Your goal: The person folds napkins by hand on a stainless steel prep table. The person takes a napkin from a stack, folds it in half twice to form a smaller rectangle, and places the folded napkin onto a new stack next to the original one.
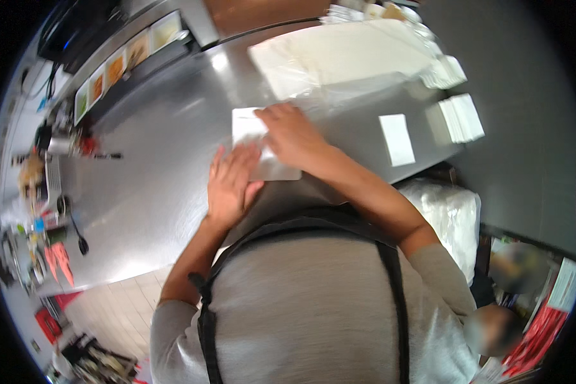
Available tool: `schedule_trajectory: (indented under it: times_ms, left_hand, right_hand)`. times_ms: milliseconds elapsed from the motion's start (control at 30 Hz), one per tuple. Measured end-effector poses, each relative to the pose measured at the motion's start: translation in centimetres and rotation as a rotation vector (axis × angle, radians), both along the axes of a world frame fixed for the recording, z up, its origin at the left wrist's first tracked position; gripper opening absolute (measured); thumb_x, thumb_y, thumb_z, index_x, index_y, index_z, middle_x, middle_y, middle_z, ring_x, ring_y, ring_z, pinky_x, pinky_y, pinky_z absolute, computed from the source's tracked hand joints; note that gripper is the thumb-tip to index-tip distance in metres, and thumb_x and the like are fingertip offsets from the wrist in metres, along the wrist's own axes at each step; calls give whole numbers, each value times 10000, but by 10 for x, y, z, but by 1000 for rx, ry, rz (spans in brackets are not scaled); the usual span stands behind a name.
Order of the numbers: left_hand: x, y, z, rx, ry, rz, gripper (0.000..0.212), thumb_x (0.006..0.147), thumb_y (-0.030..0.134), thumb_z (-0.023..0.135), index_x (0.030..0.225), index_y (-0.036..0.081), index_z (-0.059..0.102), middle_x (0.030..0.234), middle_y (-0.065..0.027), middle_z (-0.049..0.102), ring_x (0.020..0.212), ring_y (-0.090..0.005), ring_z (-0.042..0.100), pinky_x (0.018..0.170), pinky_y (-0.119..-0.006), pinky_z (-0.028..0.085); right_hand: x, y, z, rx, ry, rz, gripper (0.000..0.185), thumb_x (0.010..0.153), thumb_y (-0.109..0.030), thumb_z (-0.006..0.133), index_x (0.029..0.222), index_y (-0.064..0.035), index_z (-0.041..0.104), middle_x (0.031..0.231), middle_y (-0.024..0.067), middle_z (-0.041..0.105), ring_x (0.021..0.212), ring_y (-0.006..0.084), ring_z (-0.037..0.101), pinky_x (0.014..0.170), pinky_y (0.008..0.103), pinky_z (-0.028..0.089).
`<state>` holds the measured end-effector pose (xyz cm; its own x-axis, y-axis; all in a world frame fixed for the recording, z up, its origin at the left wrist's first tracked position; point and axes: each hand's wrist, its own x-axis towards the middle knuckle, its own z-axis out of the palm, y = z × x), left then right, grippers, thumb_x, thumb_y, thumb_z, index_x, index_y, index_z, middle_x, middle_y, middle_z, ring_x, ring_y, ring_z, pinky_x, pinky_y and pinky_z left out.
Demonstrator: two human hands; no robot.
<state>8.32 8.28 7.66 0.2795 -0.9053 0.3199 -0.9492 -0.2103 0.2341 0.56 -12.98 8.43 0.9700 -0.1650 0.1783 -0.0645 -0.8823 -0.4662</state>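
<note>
A white sheet, paper or napkin [245,118], lies on the stainless steel worktop [168,144] before me. My left hand [233,185] is flat over its near left part, thumb spread away from the fingers. My right hand [295,137] rests on its right side, fingertips along the upper edge, and hides much of it. Whether the right fingers pinch the sheet is blurred. Under both hands a paler, greyish layer [285,173] with a rounded corner shows at the near side. A white folded rectangle [396,140] lies apart, to the right of my right hand.
A stack of white folded pieces [461,118] stands at the right edge. Beyond my hands lies a large pale pack in clear plastic [345,55]. Food trays [115,68] line the far left; a black ladle-like utensil [79,235] and pink gloves [59,261] lie left. A wrapped white bundle [444,216] sits below right.
</note>
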Motion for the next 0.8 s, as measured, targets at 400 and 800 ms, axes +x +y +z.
schedule_trajectory:
  times_ms: [400,800]
  left_hand:
    - [-33,-2,-68,-124,47,-136,487,892,169,722,1368,165,624,1475,-35,548,1355,-248,479,1182,-493,312]
    - [-36,-10,-66,-161,40,-99,463,878,130,746,1329,171,651,1410,-15,595,1317,-225,518,1157,-471,336]
  right_hand:
    - [-53,-27,-28,585,-24,-179,421,911,-248,732,1246,-10,644,1195,182,679,1138,344,634,1019,419,470]
    - [-238,-196,-87,609,-148,-822,325,907,-202,767,1154,-11,678,937,125,744,820,209,701,758,344,529]
